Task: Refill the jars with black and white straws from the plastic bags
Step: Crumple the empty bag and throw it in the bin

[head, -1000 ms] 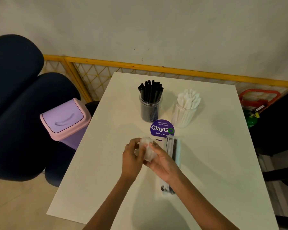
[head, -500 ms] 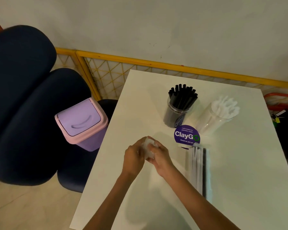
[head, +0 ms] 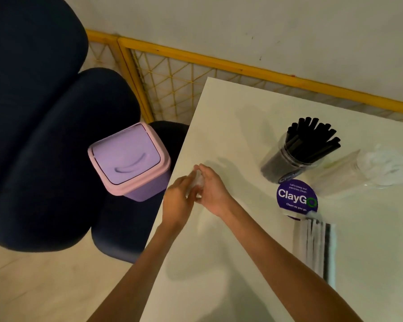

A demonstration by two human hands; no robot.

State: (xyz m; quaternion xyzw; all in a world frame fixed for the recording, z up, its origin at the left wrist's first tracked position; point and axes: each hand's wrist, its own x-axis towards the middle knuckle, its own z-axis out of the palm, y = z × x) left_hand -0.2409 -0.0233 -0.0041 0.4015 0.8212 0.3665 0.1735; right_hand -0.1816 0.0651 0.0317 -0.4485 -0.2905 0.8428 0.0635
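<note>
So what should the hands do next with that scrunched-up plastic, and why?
Probably carry the scrunched plastic over to the purple bin and push it through the flap lid. The left hand and right hand both hold it balled up at the table's left edge, and the bin stands just beside that edge, lid shut. It looks empty, like rubbish.

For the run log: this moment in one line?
left hand, right hand: hold crumpled plastic | black-straw jar, white-straw jar: stocked | straw bag: lies on table
</note>
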